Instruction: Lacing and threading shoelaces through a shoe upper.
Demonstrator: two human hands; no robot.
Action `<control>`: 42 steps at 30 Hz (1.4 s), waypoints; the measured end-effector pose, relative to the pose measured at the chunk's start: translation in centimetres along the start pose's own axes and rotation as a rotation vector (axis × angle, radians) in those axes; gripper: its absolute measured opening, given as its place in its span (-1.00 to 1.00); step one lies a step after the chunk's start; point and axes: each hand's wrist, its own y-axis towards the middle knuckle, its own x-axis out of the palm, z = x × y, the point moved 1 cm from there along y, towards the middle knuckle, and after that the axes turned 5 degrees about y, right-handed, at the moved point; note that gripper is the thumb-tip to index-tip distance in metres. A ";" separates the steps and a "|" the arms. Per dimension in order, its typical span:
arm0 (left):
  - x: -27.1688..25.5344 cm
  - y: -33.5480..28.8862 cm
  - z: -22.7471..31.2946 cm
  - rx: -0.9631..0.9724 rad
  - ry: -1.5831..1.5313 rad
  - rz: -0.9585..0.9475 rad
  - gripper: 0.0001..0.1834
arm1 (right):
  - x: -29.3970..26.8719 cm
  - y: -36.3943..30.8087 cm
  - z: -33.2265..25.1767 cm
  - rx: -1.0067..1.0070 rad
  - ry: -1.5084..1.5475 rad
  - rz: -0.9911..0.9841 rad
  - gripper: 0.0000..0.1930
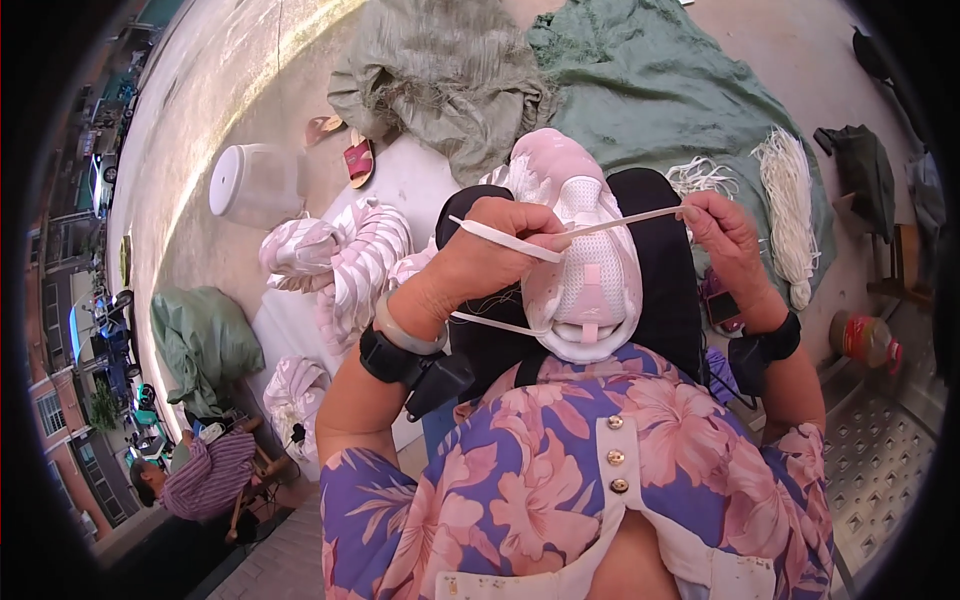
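Note:
A white and pink shoe (597, 255) lies on my lap between my knees, its heel end toward me. Across its mesh tongue a flat white shoelace (625, 219) runs taut between my two hands. My left hand (487, 250) pinches the lace over the shoe's left side, and a loose end hangs back across the fingers. Out beyond the right knee, my right hand (722, 238) grips the other stretch of lace between thumb and fingers. Another piece of lace passes below my left wrist to the shoe's collar. More pink and white shoe parts (560, 155) lie just beyond the shoe.
Stacked pink and white shoe uppers (365, 250) lie at left. A bundle of white laces (788, 215) rests on green cloth (670, 80) at right. Beyond sits a grey-green sack (430, 80). A plastic tub (255, 182), sandal (358, 160), bottle (862, 338) and another person (210, 475) surround me.

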 end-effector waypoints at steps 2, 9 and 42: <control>0.0 -0.1 -1.0 -0.022 -0.022 0.009 -0.87 | -2.0 -0.6 1.8 -0.002 -0.011 0.053 -0.86; -0.5 -0.5 -1.8 -0.132 -0.244 -0.137 -0.89 | -7.0 -2.4 6.5 0.204 -0.005 0.292 -0.86; 3.6 2.5 0.1 0.390 0.588 0.405 -0.86 | 4.3 1.8 0.3 0.049 -0.083 -0.177 -0.90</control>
